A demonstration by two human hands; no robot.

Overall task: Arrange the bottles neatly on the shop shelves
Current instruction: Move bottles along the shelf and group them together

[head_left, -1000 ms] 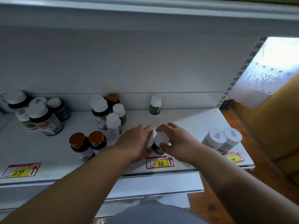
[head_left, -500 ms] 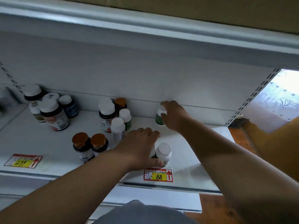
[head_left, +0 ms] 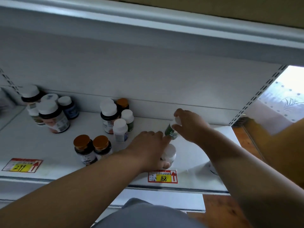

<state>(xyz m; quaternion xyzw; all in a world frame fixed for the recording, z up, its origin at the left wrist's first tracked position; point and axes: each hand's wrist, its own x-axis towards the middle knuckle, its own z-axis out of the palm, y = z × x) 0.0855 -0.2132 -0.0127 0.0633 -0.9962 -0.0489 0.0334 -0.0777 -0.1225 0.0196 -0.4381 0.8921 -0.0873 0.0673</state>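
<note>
Broadly, the white shelf [head_left: 41,142] is only partly in order, and most of the tidying looks undone. At its back left a cluster of white-capped bottles [head_left: 49,114] stands bunched without rows. Near the middle a second group [head_left: 115,119] huddles, white caps with one amber cap behind. Closer to the front edge, two amber-capped bottles [head_left: 92,148] stand side by side, touching, and look placed. By the price tag marked 168 [head_left: 162,176], a white-capped bottle [head_left: 169,153] stands beside the left hand [head_left: 148,148], which lies over that spot with fingers stretched forward and loosely spread; what sits under the palm I cannot tell. The right hand [head_left: 192,125] has its grip pinched round the cap of a small green bottle [head_left: 171,131], tilted and seemingly just off the shelf, behind the front bottle. My judgement: this green bottle is joining the row above the 168 tag, while the two rear clusters are left to straighten.
</note>
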